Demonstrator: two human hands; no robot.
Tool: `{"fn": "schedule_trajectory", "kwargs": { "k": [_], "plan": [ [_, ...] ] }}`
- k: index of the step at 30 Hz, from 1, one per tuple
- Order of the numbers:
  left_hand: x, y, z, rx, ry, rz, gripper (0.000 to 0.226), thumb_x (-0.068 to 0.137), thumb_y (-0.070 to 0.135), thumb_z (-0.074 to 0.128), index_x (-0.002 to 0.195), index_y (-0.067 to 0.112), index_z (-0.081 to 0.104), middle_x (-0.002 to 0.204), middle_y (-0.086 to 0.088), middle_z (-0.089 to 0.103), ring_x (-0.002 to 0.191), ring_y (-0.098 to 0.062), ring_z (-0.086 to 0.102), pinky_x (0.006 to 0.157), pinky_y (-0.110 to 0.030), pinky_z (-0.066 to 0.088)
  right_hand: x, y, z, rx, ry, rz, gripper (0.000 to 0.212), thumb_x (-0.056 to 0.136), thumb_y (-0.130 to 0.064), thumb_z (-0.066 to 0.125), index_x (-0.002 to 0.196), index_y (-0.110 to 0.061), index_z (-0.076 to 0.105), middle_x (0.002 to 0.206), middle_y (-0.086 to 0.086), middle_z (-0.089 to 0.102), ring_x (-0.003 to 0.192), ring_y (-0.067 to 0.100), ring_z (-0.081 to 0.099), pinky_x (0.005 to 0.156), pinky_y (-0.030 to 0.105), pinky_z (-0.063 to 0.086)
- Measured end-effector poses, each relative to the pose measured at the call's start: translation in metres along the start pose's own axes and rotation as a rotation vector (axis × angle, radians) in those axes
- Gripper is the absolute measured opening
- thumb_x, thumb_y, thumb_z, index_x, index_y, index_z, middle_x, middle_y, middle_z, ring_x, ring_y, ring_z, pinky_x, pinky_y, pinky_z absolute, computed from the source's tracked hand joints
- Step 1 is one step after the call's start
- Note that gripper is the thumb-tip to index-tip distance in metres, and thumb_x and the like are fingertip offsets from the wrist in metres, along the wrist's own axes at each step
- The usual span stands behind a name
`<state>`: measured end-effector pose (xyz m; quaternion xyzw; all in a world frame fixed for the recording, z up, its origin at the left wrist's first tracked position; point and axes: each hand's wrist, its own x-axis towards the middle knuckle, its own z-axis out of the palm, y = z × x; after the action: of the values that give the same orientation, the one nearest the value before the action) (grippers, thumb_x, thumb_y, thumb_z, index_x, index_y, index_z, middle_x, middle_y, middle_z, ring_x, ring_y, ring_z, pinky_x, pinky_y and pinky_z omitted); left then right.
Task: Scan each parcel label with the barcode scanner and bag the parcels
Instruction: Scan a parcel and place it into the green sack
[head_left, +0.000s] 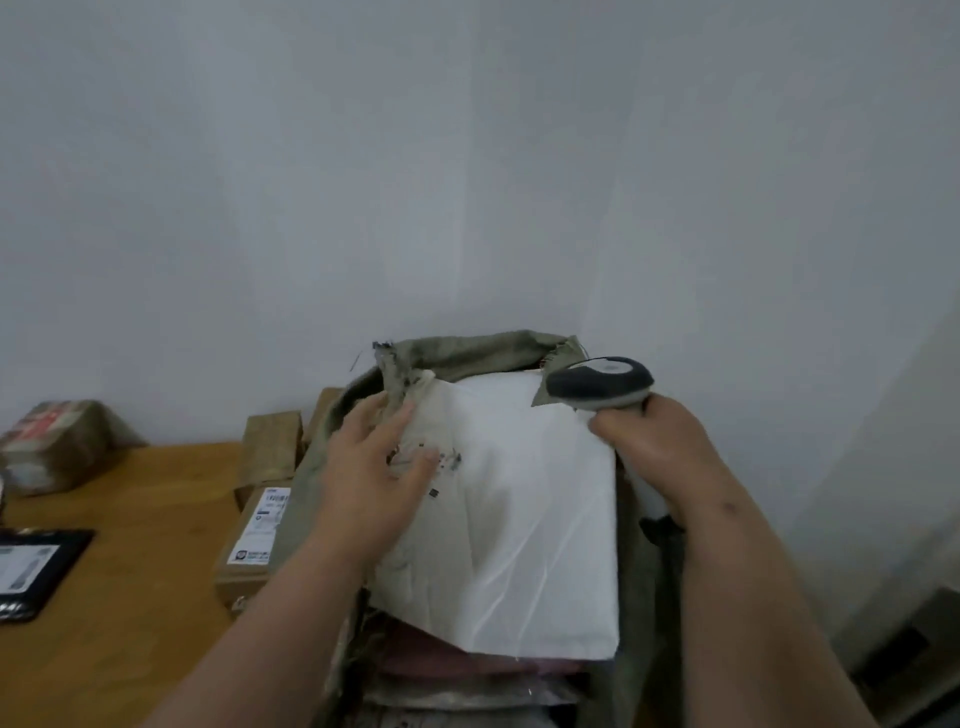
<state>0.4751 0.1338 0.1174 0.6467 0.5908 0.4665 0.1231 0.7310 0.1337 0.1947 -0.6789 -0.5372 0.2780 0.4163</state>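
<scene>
A white soft parcel (524, 519) lies on top of other parcels inside an open grey-green woven sack (467, 353). My left hand (374, 467) lies with spread fingers on the parcel's left side, over dark smudged print and the sack's edge. My right hand (654, 441) grips the handle of a grey-and-white barcode scanner (597, 387), whose head points left over the parcel's far right corner. A pink parcel (467, 660) shows beneath the white one.
A wooden table (130, 571) stands to the left. On it are a labelled cardboard box (249, 545) against the sack, a second box (270, 447) behind it, a black parcel (36, 566) and a taped brown parcel (57, 441). A white wall is behind.
</scene>
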Motion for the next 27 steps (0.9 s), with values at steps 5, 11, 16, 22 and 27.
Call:
{"fn": "schedule_trajectory", "kwargs": {
  "k": [5,11,16,22,27],
  "plan": [
    [-0.021,0.019,0.018,0.302,-0.478,0.265,0.100,0.062,0.097,0.043,0.148,0.061,0.008,0.156,0.027,-0.024,0.143,-0.001,-0.025,0.121,-0.045,-0.010,0.035,0.018,0.028,0.041,0.107,0.034,0.013,0.088,-0.028,0.063,0.083,-0.021,0.055,0.076,-0.005,0.056,0.068,0.011,0.050,0.063,0.031,0.039],
    [-0.027,0.012,0.057,0.598,-0.879,0.135,0.112,0.078,0.067,0.065,0.143,0.056,-0.025,0.163,0.009,-0.023,0.151,-0.026,-0.019,0.117,-0.064,-0.005,0.052,0.038,0.052,0.226,0.028,0.158,0.021,0.086,-0.033,0.065,0.100,-0.020,0.057,0.087,-0.003,0.062,0.080,0.017,0.058,0.071,0.033,0.045],
    [-0.024,0.003,0.066,0.598,-0.885,0.061,0.086,0.096,0.027,0.050,0.144,0.064,-0.011,0.167,0.007,-0.007,0.153,-0.031,-0.007,0.118,-0.064,0.014,0.055,0.066,0.035,0.410,0.155,0.283,0.048,0.085,-0.033,0.071,0.128,-0.017,0.057,0.103,0.002,0.063,0.101,0.029,0.061,0.096,0.047,0.051],
    [-0.012,0.016,0.076,0.566,-0.803,-0.024,0.076,0.097,0.011,0.042,0.151,0.056,0.012,0.163,0.008,0.019,0.149,-0.034,0.016,0.115,-0.052,0.031,0.057,0.083,0.025,0.607,0.147,0.372,0.050,0.086,-0.032,0.071,0.131,-0.018,0.056,0.116,0.005,0.065,0.107,0.030,0.063,0.100,0.052,0.051],
    [-0.010,0.021,0.079,0.610,-0.669,-0.084,0.071,0.094,0.011,0.042,0.152,0.047,0.024,0.151,0.007,0.045,0.136,-0.022,0.044,0.113,-0.045,0.035,0.060,0.080,0.017,0.575,0.366,0.250,0.035,0.080,-0.033,0.071,0.110,-0.016,0.063,0.108,0.004,0.070,0.101,0.027,0.067,0.096,0.051,0.054]
  ]
}}
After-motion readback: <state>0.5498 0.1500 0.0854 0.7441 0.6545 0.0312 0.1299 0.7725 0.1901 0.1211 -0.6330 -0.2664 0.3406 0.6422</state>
